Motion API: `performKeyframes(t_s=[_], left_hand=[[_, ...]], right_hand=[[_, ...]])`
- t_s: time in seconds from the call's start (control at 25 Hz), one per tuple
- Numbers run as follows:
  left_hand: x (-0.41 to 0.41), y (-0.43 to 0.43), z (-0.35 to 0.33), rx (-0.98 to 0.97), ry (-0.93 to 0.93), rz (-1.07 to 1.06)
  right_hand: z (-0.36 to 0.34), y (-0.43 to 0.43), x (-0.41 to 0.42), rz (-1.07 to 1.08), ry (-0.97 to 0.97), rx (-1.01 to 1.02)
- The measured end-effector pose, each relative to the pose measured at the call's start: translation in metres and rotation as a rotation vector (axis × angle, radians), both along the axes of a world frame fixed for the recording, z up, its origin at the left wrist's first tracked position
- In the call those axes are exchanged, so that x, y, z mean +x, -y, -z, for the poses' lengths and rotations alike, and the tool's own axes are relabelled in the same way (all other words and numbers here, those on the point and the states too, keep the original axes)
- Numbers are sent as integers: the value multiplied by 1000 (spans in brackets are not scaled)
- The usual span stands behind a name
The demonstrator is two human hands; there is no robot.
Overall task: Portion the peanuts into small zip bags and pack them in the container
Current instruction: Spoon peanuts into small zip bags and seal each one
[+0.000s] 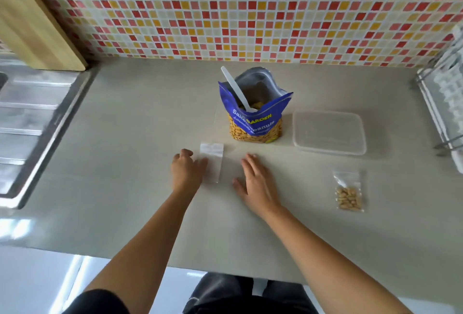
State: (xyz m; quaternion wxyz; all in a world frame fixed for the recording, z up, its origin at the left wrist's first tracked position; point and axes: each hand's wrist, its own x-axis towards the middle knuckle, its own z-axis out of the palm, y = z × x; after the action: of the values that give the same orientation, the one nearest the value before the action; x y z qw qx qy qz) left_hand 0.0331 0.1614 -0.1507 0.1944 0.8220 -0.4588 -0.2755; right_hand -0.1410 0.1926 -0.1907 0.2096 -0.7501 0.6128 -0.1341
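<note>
A blue peanut bag (255, 115) stands open on the counter with a white plastic spoon (236, 90) stuck in it. An empty small zip bag (213, 160) lies flat in front of it. My left hand (186, 172) rests at that bag's left edge, fingertips touching it. My right hand (255, 183) lies open on the counter just to the bag's right, holding nothing. A clear lidded container (329, 132) sits to the right of the peanut bag. A filled zip bag of peanuts (349, 192) lies nearer me, at the right.
A steel sink drainboard (32, 123) lies at the left, with a wooden board (32, 25) leaning behind it. A dish rack (446, 113) stands at the right edge. A tiled wall (238, 8) backs the grey counter (140, 138).
</note>
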Motion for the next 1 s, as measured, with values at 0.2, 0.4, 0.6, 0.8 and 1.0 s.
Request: performKeyframes(t_s=[0.2,0.4,0.6,0.8,1.0], left_hand=[[10,15,4,121,-95,26],[18,17,1,149,-176,-36],[22,18,-3,155,-170,-37],[26,13,-16,82,-314,-67],[24,5,-35,77,-942,-119]], right_hand=[[7,-2,10,79,-195,1],[11,-6,13,105,-201,-61],[14,-6,13,106,-176,-68],[12,-7,10,95,-51,-145],[-14,-8,25,331,544,-16]])
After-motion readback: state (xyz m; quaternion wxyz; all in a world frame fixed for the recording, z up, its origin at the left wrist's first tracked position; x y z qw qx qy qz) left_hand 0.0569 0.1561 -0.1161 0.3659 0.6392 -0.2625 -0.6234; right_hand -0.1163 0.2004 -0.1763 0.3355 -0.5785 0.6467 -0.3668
